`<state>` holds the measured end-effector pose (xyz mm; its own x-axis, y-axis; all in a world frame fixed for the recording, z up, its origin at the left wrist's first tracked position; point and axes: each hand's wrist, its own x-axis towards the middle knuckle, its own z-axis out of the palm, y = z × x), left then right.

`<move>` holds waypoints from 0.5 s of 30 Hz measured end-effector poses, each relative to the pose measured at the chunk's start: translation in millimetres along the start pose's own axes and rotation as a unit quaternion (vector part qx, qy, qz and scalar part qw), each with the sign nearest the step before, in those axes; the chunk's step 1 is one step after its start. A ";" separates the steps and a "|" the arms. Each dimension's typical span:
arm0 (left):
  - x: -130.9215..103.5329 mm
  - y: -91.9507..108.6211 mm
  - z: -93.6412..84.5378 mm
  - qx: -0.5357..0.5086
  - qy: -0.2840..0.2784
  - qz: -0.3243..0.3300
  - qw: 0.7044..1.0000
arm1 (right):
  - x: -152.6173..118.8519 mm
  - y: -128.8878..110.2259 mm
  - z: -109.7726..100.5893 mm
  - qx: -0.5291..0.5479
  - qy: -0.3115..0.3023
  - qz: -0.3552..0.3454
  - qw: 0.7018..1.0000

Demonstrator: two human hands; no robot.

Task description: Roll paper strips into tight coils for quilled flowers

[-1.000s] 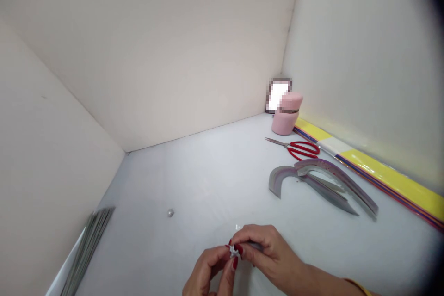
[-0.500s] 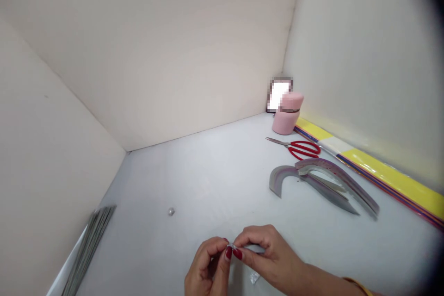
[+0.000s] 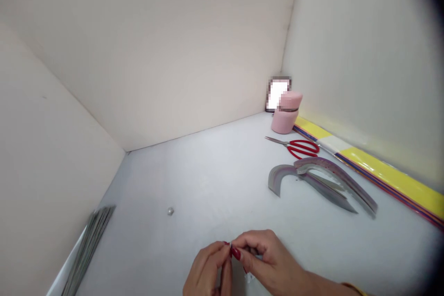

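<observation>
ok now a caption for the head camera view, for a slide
Two hands pinch a tiny piece at a white table, red-handled scissors beside curved grey-purple strips

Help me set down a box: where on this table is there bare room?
The widest patch of bare table lies between the back wall, the pearly bead and the scissors. Another lies between the bead and the bundled sticks. Crowded: right, with scissors, curved strips, pink jar, yellow packet; front, around left hand and right hand.
</observation>
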<state>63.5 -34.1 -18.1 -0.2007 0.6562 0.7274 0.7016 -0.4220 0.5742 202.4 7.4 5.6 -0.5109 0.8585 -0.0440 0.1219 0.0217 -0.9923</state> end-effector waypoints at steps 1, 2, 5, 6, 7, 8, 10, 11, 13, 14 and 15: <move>0.2 -1.7 -0.4 0.005 0.000 0.012 1.000 | 0.0 -0.1 0.3 0.009 -0.001 0.000 1.000; 0.3 -3.7 -0.9 0.008 -0.002 0.020 1.000 | -0.1 -0.2 0.5 0.018 -0.004 0.002 1.000; -0.6 -9.6 -1.9 0.005 -0.036 0.044 0.998 | -0.5 0.1 1.0 0.050 -0.008 0.015 0.999; -1.5 -10.7 -1.5 0.000 -0.047 0.045 0.998 | -0.6 0.3 1.2 0.061 -0.009 0.020 0.998; -2.9 -11.0 -0.5 -0.007 -0.055 0.037 0.998 | -0.6 0.6 1.4 0.074 -0.011 0.025 0.997; -4.6 -10.4 1.1 -0.013 -0.057 0.019 0.998 | -0.6 0.8 1.6 0.088 -0.013 0.029 0.996; -8.5 -7.1 5.1 -0.026 -0.048 -0.038 0.998 | -0.1 0.8 1.6 0.109 -0.012 0.035 0.993; -10.2 -4.6 6.9 -0.030 -0.043 -0.068 0.996 | 0.3 0.4 1.4 0.117 -0.011 0.038 0.992; -11.8 0.4 8.7 -0.038 -0.041 -0.106 0.993 | 1.7 -1.3 0.8 0.129 -0.007 0.045 0.991; -11.6 2.5 8.4 -0.045 -0.039 -0.123 0.991 | 2.4 -2.6 0.4 0.132 -0.006 0.052 0.990; -10.6 4.1 7.5 -0.055 -0.037 -0.141 0.988 | 3.2 -4.0 0.0 0.135 -0.007 0.063 0.989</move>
<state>73.6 -38.1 -26.3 -0.3232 0.7996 0.5061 0.5459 -0.2793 0.7899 200.4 10.0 9.5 -0.5183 0.8384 -0.1690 -0.0454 -0.2242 -0.9735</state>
